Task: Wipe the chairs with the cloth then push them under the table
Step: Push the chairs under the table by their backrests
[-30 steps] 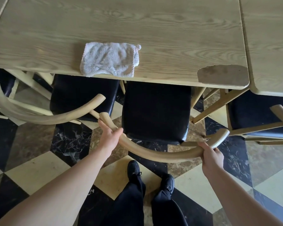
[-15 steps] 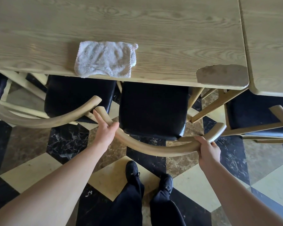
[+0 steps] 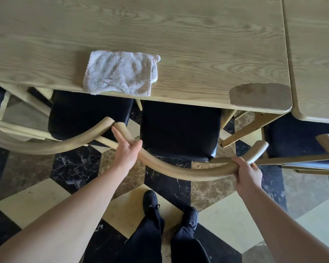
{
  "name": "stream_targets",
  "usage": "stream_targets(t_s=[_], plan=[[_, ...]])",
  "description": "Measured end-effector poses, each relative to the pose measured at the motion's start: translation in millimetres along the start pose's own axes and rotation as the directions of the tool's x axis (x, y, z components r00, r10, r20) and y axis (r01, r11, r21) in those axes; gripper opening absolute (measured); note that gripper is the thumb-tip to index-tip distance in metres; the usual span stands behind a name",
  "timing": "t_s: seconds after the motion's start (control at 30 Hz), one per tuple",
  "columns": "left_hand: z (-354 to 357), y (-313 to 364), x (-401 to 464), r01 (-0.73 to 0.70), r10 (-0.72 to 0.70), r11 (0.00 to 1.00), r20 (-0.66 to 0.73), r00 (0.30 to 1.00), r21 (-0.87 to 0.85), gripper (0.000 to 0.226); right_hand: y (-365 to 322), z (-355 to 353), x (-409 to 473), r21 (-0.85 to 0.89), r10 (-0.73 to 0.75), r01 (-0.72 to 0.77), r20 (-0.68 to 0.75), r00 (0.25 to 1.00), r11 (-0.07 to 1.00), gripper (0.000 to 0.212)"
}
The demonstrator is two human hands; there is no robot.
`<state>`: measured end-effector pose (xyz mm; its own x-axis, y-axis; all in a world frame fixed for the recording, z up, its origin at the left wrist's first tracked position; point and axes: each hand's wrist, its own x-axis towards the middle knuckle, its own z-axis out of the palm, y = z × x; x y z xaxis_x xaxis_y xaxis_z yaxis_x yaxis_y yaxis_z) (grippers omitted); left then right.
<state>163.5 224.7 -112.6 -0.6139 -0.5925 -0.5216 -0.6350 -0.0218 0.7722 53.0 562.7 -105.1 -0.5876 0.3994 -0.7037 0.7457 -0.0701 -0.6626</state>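
Note:
A wooden chair with a curved back rail (image 3: 180, 170) and a black seat (image 3: 179, 130) stands before me, its seat partly under the light wooden table (image 3: 179, 35). My left hand (image 3: 126, 149) grips the rail near its left end. My right hand (image 3: 248, 172) grips the rail near its right end. A white folded cloth (image 3: 122, 73) lies on the table at the near edge, slightly overhanging it. The left tip of the rail touches the rail of the neighbouring chair (image 3: 46, 143).
The neighbouring chair on the left has a black seat (image 3: 87, 114) partly under the table. A third chair (image 3: 300, 141) stands at the right under a second table (image 3: 315, 54). The floor has black, brown and cream tiles (image 3: 36, 204). My feet (image 3: 169, 209) stand just behind the chair.
The chair has slid forward, further under the table, with both hands on its rail. Its left rail end now meets the neighbouring chair's rail.

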Motion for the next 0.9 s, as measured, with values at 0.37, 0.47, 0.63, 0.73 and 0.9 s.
stream_targets(t_s=[0.37, 0.47, 0.63, 0.73, 0.9], plan=[[9.0, 10.0, 4.8, 0.044, -0.044, 0.999, -0.017, 0.999, 0.0, 0.103, -7.0, 2.6, 12.4, -0.061, -0.019, 0.018, -0.019, 1.0, 0.998, 0.035], [8.3, 10.2, 6.1, 0.052, -0.051, 0.999, -0.019, 0.998, 0.016, 0.104, -8.7, 3.7, 10.9, -0.062, -0.014, 0.013, -0.014, 1.0, 0.998, 0.036], [8.6, 11.1, 5.0, 0.082, -0.081, 0.996, -0.029, 0.996, 0.023, 0.103, -8.3, 2.2, 10.4, -0.157, -0.047, 0.043, -0.019, 0.999, 0.987, 0.035], [8.8, 12.3, 2.5, 0.1, -0.098, 0.994, -0.051, 0.994, 0.042, 0.102, -5.6, -0.3, 12.0, -0.222, -0.061, 0.062, 0.01, 0.998, 0.973, 0.033], [6.6, 10.1, -1.5, 0.087, -0.085, 0.995, -0.05, 0.995, 0.046, 0.101, -1.4, 2.9, 9.3, -0.258, -0.08, 0.078, 0.002, 0.997, 0.963, 0.038]])
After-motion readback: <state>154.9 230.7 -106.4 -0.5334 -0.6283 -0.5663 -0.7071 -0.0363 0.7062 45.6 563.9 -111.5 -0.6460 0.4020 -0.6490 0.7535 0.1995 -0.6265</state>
